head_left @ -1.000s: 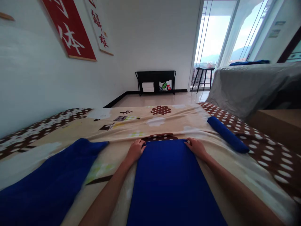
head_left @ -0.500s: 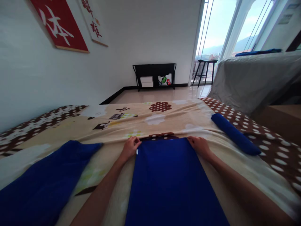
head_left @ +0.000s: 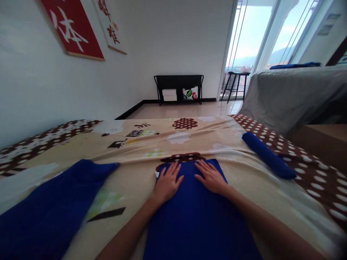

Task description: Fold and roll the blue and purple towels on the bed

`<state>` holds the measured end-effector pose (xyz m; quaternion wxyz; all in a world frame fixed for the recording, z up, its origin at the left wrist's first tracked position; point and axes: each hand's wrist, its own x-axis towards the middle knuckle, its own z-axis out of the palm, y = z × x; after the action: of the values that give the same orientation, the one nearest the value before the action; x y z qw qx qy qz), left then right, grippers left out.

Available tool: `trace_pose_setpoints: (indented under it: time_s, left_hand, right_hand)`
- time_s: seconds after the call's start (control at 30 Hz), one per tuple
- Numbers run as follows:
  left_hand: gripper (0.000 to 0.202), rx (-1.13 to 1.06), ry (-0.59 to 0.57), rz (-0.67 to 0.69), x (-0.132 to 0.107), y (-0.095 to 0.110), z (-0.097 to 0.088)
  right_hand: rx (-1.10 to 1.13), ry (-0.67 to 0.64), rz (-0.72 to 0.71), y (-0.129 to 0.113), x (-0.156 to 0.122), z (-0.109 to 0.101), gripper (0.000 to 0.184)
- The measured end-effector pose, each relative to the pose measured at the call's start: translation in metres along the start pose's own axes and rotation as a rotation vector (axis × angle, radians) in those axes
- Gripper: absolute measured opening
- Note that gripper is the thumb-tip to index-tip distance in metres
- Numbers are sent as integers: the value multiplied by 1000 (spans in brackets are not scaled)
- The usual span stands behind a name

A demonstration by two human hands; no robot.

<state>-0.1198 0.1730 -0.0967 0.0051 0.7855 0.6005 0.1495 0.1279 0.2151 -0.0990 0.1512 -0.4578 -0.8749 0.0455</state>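
A dark blue cloth (head_left: 197, 224) lies spread flat in front of me, with a small white tag (head_left: 157, 174) at its far left corner. My left hand (head_left: 168, 182) rests palm down on the far left part of this cloth, fingers spread. On the far right part lies my right hand (head_left: 211, 177), also flat with its fingers apart. Neither hand grips anything. Off to the left is another blue cloth (head_left: 54, 206), loosely laid and cut off by the view's edge. A rolled blue cloth (head_left: 268, 155) sits on the right.
Beneath everything is a patterned beige blanket (head_left: 135, 144) with brown polka-dot borders. A black rack (head_left: 179, 81) stands against the far wall, and a dark stool (head_left: 235, 81) is by the window. Grey sheeting (head_left: 287, 90) covers something at the right, near a brown box (head_left: 322, 141).
Both hands have let go of the blue cloth's far corners. They have moved inward and now lie flat on top of it.
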Motion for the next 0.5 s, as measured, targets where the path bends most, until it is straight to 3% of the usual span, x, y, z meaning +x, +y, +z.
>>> trace_pose_setpoints:
  time_s: [0.13,0.2,0.27,0.37,0.43,0.5]
  left_hand:
    - [58,54,11,-119,-23,-48,-14]
    - [56,75,9,-128,-24,-52,-21]
    - [53,104,25,-135,-21,-36,-26]
    - [55,129,42,-91,-24,17,-25]
    - [58,111,5,6,-40,55,-22]
    - [61,74,-56,110,-71,80,-19]
  right_hand:
    - [-19,9,133,53,-19,-8,70]
    - [-29,10,153,61,-22,-15,69]
    - [-43,33,163,48,-22,-21,67]
    - [-49,76,136,-3,-30,-23,62]
    - [-28,54,67,-42,-49,-19,58]
    - [1,5,-9,-67,-82,-15,58]
